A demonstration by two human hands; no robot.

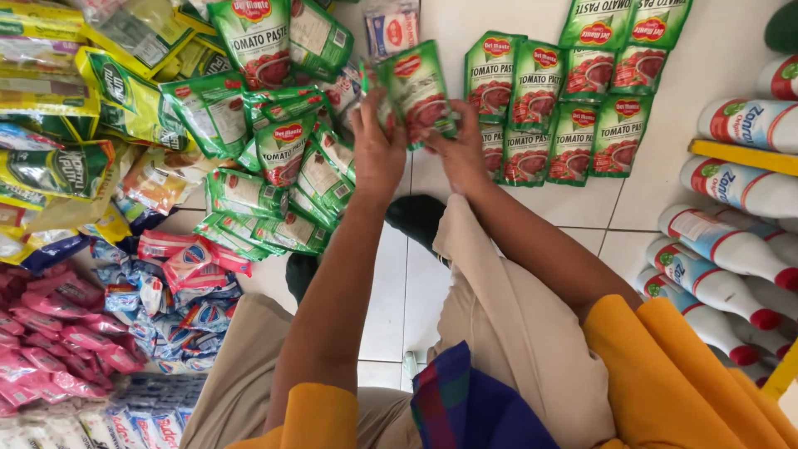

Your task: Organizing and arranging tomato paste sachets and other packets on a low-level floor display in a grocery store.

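Many pouches [532,116] across white tiled floor [706,108]

Green pouches [557,108] lie in rows on the floor; yellow packets [75,100] pile left.

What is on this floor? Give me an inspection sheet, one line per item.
Surface: white tiled floor.
Job's things: green pouches held up in both hands; tidy pouch rows laid flat on the right; loose pouch heap on the left.
Clutter: yellow-green packets, pink sachets and blue sachets piled at left.
Grippers: left hand and right hand both closed on the held pouches.
Cables: nothing seen.
Surroundings: white bottles with red caps stacked on their sides at right.
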